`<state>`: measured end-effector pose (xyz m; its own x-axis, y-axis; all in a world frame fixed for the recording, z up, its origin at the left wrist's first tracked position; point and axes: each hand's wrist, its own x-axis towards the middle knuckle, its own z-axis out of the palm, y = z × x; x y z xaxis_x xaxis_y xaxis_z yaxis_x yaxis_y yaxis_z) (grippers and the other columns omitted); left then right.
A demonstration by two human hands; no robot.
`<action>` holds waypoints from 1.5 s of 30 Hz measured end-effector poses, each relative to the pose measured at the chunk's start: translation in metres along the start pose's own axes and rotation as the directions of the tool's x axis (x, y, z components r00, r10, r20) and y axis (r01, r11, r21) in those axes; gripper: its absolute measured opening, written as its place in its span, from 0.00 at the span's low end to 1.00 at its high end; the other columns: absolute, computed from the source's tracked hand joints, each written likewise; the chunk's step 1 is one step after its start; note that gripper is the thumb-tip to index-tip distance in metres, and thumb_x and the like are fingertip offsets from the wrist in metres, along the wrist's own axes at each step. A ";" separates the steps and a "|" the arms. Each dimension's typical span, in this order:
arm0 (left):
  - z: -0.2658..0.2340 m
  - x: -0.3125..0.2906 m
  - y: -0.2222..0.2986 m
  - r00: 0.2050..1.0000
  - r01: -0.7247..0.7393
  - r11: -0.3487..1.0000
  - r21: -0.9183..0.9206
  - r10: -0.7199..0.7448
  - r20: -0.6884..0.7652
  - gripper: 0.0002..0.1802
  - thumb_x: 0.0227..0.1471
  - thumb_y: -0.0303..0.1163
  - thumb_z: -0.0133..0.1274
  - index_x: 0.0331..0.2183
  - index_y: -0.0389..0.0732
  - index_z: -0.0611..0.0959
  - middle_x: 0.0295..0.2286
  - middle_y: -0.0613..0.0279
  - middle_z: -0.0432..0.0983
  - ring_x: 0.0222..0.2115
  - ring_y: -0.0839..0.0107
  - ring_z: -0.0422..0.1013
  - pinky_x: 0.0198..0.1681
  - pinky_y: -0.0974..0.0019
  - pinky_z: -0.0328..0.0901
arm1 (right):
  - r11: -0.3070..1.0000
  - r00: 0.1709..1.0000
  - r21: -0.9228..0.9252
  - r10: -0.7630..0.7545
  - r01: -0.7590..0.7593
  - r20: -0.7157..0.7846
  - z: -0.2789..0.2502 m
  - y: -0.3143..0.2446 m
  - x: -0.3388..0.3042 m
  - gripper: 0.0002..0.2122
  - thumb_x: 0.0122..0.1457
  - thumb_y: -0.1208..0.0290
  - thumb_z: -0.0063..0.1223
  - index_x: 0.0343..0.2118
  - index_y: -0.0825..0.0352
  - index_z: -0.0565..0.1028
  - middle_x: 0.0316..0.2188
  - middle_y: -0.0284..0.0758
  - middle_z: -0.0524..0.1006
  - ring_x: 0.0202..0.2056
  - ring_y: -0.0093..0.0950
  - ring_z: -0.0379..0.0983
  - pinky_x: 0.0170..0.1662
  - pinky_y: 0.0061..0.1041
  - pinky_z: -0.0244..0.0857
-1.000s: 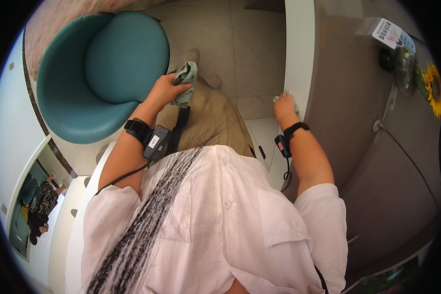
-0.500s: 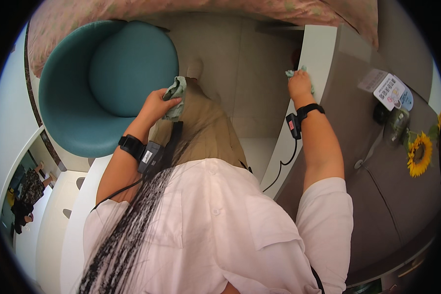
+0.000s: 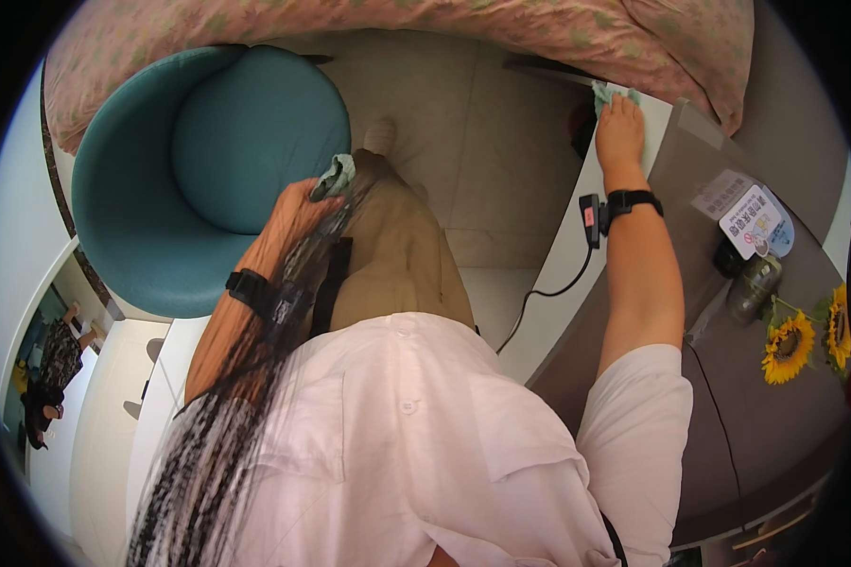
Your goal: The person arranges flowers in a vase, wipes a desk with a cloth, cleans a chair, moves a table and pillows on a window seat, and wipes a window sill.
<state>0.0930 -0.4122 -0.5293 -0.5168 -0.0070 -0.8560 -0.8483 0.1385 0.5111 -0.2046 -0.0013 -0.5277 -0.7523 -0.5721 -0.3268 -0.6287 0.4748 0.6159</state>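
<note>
Along the desk's pale front edge: right hand (image 3: pixel 620 128) lies flat, fingers spread, pressing a light green cloth (image 3: pixel 603 92) onto the far corner of the grey desk (image 3: pixel 633 378).
Reason for the hold: an open palm appears to keep the cloth spread against the surface, judging by the outstretched arm.
Left hand: left hand (image 3: pixel 298 210) is closed around a second bunched green cloth (image 3: pixel 336 176), held off any surface just beside the teal tub chair (image 3: pixel 142 189).
Wrists: each carries a black strapped device, with a cable (image 3: pixel 548 288) hanging from the right one.
Desk's right side: a small sign (image 3: pixel 755 222), a glass vase (image 3: pixel 752 288) and sunflowers (image 3: pixel 790 345).
Top of frame: a pink patterned bedspread (image 3: pixel 397 28).
Hidden: most of the flat cloth lies under the palm; braids blur the left wrist; a dark object by the desk corner cannot be made out.
</note>
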 end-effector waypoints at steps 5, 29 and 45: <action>-0.003 0.004 0.014 1.000 0.002 0.998 -0.065 -0.002 0.009 0.14 0.47 0.31 0.60 0.36 0.33 0.80 0.28 0.64 0.78 0.28 0.78 0.72 0.35 0.72 0.67 | 0.992 0.936 0.059 -0.124 0.110 0.330 -0.001 -0.046 -0.076 0.16 0.60 0.68 0.37 0.47 0.66 0.73 0.50 0.37 0.68 0.53 0.34 0.59 0.58 0.34 0.50; -0.007 0.017 0.014 0.996 -0.058 0.998 -0.022 0.060 0.072 0.16 0.47 0.33 0.60 0.37 0.32 0.80 0.26 0.64 0.78 0.27 0.79 0.70 0.32 0.71 0.66 | 0.892 0.974 0.418 0.219 -0.174 -0.061 -0.008 -0.018 -0.074 0.15 0.61 0.71 0.39 0.44 0.75 0.73 0.51 0.44 0.68 0.55 0.40 0.62 0.59 0.37 0.52; -0.012 0.019 0.033 0.992 -0.078 0.996 0.034 0.074 0.103 0.13 0.47 0.30 0.59 0.35 0.34 0.81 0.27 0.64 0.78 0.27 0.78 0.72 0.34 0.71 0.68 | 0.886 0.662 0.371 -0.456 0.277 0.595 -0.027 -0.126 -0.280 0.14 0.57 0.68 0.41 0.39 0.66 0.78 0.49 0.39 0.71 0.55 0.35 0.58 0.62 0.36 0.42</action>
<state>0.0538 -0.4198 -0.5275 -0.5639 0.1050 -0.8191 -0.8008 0.1726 0.5735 0.0904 0.0809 -0.4948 -0.3283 -0.1969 -0.9238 -0.8387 0.5107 0.1892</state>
